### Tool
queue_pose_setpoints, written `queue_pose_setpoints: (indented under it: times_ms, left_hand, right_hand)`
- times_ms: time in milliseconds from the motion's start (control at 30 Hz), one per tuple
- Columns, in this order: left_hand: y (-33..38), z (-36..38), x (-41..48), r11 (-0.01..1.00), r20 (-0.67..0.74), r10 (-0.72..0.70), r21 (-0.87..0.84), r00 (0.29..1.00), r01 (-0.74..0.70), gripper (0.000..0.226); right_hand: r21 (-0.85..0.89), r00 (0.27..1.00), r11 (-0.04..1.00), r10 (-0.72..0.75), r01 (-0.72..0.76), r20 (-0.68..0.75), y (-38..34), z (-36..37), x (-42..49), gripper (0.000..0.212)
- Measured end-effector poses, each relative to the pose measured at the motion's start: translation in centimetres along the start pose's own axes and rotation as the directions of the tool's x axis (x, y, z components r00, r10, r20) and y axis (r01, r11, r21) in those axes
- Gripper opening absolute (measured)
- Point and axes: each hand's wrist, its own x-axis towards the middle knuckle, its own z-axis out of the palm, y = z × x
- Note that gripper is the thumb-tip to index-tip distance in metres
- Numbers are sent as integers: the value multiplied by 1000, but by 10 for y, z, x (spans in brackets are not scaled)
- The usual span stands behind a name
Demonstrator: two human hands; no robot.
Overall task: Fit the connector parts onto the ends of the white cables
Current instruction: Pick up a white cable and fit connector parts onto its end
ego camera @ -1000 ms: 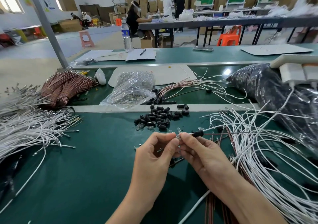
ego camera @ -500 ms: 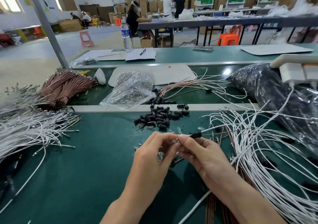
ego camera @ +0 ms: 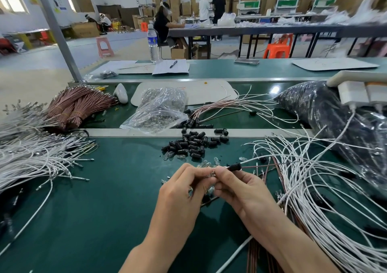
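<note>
Green mat (ego camera: 104,220), cable-heaped both edges; left hand (ego camera: 184,191) pinches a small part (ego camera: 212,171), right hand (ego camera: 240,189) the cable (ego camera: 253,162).

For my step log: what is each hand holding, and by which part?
Right hand pinches the white cable at its tip, beside the black sleeve. Left hand pinches a small clear part there, mostly hidden.

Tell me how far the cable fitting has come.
Done: a few fitted cables lie on the far belt. In hand: left hand and right hand pinch one cable beside its black connector. Remaining: loose black connectors and many bare white cables at left.
</note>
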Motion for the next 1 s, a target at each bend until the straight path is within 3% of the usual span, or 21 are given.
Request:
queue_pose_setpoints:
  times_ms: [333,567,800,1000]
  left_hand:
    - [0,-2,2,999,-39,43,16,998,-42,16]
    - [-2,-2,3,1000,-73,-16,7,997,17,6]
    - [-1,-1,2,997,-39,-52,-63,998,49,11]
    - [0,-1,0,984,-40,-119,-141,992,113,15]
  right_hand:
    - [5,998,1000,-18,18,62,-4,4,-4,34]
    - [126,997,991,-44,52,-63,-8,3,-2,28]
    - [115,998,993,17,-24,68,-4,8,-5,30]
    - [77,996,996,46,-52,83,-7,5,-6,32]
